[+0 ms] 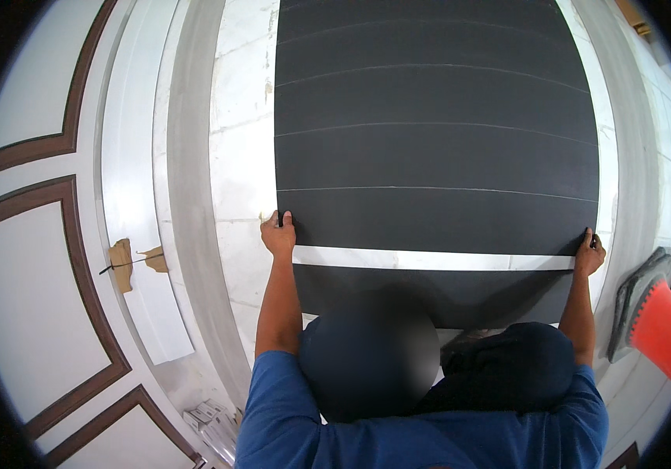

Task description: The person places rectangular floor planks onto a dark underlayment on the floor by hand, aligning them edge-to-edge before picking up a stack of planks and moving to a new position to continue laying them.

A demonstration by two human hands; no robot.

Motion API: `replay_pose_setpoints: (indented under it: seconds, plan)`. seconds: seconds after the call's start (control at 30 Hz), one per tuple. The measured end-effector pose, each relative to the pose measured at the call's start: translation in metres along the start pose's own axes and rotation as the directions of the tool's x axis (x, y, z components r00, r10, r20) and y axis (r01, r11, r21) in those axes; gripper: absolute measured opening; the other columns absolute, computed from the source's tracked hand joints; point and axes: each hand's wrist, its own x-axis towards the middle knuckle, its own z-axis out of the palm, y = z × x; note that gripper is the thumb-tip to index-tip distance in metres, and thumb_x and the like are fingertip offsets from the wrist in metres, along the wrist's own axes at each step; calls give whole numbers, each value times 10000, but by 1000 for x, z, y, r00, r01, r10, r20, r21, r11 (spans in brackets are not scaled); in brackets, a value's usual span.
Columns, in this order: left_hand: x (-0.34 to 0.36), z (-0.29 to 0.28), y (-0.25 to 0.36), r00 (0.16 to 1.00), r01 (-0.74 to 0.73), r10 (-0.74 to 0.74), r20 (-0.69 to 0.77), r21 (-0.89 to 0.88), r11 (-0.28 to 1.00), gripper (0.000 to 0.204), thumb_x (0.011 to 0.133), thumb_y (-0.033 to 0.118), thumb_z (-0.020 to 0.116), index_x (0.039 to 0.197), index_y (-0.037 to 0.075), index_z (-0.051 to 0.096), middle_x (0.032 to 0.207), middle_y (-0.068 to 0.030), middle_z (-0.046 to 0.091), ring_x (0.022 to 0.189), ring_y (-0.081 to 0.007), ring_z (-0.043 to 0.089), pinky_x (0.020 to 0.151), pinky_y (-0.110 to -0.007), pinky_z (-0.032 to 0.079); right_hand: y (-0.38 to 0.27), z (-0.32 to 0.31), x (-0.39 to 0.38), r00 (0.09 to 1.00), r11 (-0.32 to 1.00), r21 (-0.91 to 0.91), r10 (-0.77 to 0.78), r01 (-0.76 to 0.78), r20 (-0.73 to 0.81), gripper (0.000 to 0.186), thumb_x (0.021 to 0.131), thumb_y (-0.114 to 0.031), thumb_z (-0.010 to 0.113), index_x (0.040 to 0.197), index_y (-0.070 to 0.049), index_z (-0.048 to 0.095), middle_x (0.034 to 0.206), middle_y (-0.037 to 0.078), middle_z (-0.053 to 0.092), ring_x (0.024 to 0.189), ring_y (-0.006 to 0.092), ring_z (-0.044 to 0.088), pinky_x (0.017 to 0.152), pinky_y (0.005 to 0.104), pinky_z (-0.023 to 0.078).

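Observation:
A broad dark grey board surface [429,156], crossed by several thin pale lines, stretches away from me over the floor. I cannot tell whether the lines part separate boards or are marks on one sheet. My left hand [278,233] is closed on the left end of its nearest section, near the corner. At the opposite end, my right hand [590,253] pinches the right edge, its fingers partly hidden. Between this near edge and another dark board [429,297] in front of my knees runs a narrow white strip of floor [429,260]. My knees partly cover that nearer board.
Left of the boards lie white marbled tiles [242,156] and a grey border. Beyond is a long white panel [139,156] with brown tape [121,264], beside white doors with brown trim [78,211]. A red notched piece [663,328] on a black item lies at right.

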Motion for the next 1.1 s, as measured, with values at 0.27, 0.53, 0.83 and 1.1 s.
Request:
replay_pose_setpoints:
  seconds: [0.27, 0.53, 0.83, 1.1]
  plan:
    - [9, 7, -11, 1000, 3, -4, -18, -31, 1000, 509, 771, 379, 705, 1120, 13, 643, 1031, -193, 584, 956, -316, 591, 854, -373, 464, -6, 0, -7, 996, 999, 36, -27, 30, -83, 495, 821, -478, 636, 1035, -33, 682, 935, 217, 628, 868, 340, 605, 810, 400, 475]
    - [21, 14, -19, 989, 104, -53, 138, -398, 912, 473, 781, 303, 737, 1125, -5, 633, 882, -135, 682, 745, -176, 611, 702, -293, 479, -13, -7, -10, 999, 993, 114, 33, -29, -39, 427, 831, -414, 632, 982, -17, 676, 965, 201, 626, 894, 340, 590, 822, 429, 459]
    - [13, 10, -13, 977, 191, -133, 169, -395, 899, 488, 825, 226, 706, 1212, -36, 565, 863, -81, 641, 743, -152, 542, 707, -273, 449, -33, -24, -11, 993, 991, 68, 114, -111, -30, 440, 821, -407, 642, 1028, -19, 635, 1055, 199, 573, 1023, 348, 511, 896, 415, 423]
    - [13, -1, -10, 979, 169, -109, 173, -388, 906, 502, 835, 259, 698, 1219, -33, 561, 741, -45, 615, 678, -135, 527, 616, -275, 431, -35, -18, -16, 994, 989, 108, 106, -104, -11, 471, 822, -418, 645, 1053, -7, 630, 1080, 200, 565, 1030, 340, 509, 892, 416, 420]
